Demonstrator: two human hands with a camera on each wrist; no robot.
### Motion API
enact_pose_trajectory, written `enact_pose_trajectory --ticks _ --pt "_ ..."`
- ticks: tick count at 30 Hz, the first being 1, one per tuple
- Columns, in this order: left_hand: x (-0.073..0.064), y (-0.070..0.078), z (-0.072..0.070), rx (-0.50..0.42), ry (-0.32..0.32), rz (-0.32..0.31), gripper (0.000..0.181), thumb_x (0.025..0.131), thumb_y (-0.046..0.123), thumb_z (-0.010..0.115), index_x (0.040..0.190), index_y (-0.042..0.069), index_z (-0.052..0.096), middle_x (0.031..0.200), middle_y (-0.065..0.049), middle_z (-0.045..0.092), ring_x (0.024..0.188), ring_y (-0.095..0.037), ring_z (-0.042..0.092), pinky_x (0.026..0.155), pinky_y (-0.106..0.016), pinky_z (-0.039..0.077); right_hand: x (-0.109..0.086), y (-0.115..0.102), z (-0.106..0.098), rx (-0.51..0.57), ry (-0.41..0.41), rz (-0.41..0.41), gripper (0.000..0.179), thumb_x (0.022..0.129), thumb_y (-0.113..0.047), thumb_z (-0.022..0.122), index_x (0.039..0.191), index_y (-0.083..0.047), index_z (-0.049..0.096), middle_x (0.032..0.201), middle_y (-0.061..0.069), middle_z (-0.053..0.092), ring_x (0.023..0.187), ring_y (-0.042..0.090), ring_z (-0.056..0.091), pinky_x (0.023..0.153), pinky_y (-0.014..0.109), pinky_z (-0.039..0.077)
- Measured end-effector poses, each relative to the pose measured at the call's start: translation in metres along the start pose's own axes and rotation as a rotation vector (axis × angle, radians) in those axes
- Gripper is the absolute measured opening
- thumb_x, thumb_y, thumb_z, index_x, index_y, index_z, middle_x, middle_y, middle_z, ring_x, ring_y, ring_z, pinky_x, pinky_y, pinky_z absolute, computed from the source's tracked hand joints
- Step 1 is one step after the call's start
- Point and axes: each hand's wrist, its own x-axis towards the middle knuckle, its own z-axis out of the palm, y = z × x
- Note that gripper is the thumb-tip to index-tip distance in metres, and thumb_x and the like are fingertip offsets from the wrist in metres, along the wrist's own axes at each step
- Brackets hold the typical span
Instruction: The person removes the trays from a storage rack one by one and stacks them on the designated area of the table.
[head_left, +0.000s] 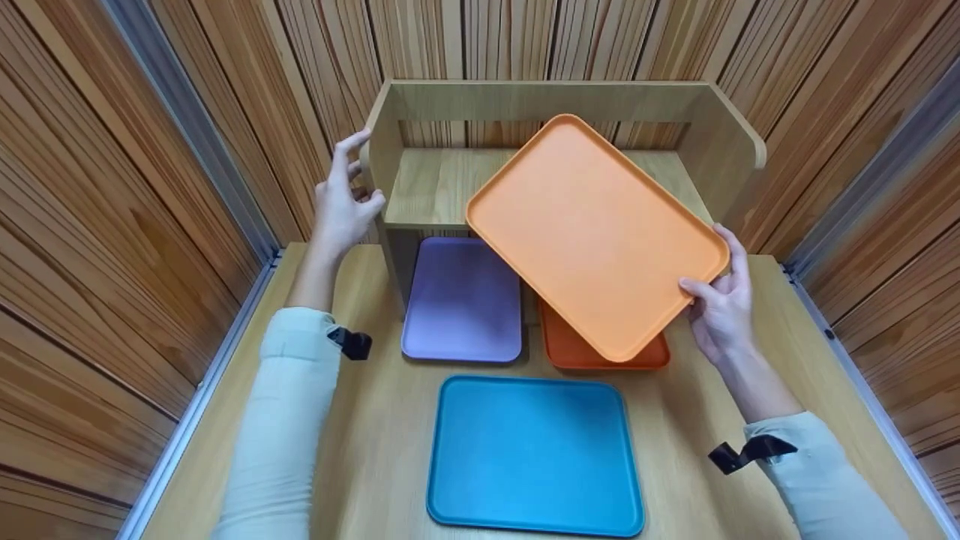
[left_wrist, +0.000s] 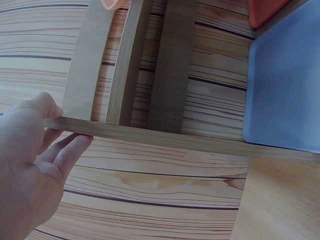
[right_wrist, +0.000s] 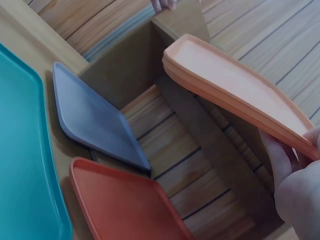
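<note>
My right hand [head_left: 724, 311] grips the lower right corner of a light orange tray [head_left: 592, 232], thumb on its face. The tray is held tilted in front of the wooden desk shelf [head_left: 435, 187], hiding part of its board. In the right wrist view the tray's edge [right_wrist: 220, 97] shows a double line; I cannot tell whether two are stacked. At the shelf's left side panel [left_wrist: 150, 134], my left hand [head_left: 345, 199] pinches the upper front edge between thumb and fingers. A purple tray [head_left: 463, 300] and a red-orange tray [head_left: 566, 349] lie partly under the shelf board.
A blue tray [head_left: 532, 454] lies flat on the wooden table [head_left: 375, 450], nearer to me than the shelf. Wood-plank walls [head_left: 105, 187] with metal edge strips [head_left: 225, 337] stand behind and on both sides. The shelf's right side panel [head_left: 724, 150] rises beyond the held tray.
</note>
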Motion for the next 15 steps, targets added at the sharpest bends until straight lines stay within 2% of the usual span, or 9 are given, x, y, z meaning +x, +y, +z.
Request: enact_pose_trajectory --ticks 3,5,15 --pt "0.0 0.0 0.0 -0.019 -0.003 -0.002 0.08 0.103 -0.013 0.059 0.17 0.026 0.042 0.179 -0.015 0.045 0.163 -0.036 0.052 0.117 -0.055 0.059 0.0 -0.006 -0.008 0.009 -0.052 -0.002 0.079 0.101 0.03 0.045 0.161 -0.021 0.045 0.143 0.01 0.063 0.109 0.024 0.085 0.076 0.037 0.07" --pt "0.0 0.0 0.0 -0.026 -0.005 -0.004 0.08 0.103 -0.012 0.059 0.17 0.027 0.042 0.181 -0.015 0.043 0.163 -0.037 0.051 0.12 -0.058 0.057 0.0 -0.009 -0.012 0.008 -0.085 -0.002 0.079 0.101 0.03 0.044 0.161 -0.022 0.045 0.142 0.011 0.063 0.11 0.026 0.086 0.076 0.039 0.07" --pt "0.0 0.002 -0.001 -0.02 -0.016 -0.018 0.08 0.103 -0.013 0.059 0.17 0.027 0.041 0.179 -0.024 0.043 0.162 -0.039 0.051 0.117 -0.057 0.06 0.0 -0.016 -0.032 0.008 -0.195 -0.012 0.082 0.099 0.034 0.042 0.161 -0.019 0.049 0.143 0.011 0.065 0.119 0.026 0.082 0.085 0.041 0.07"
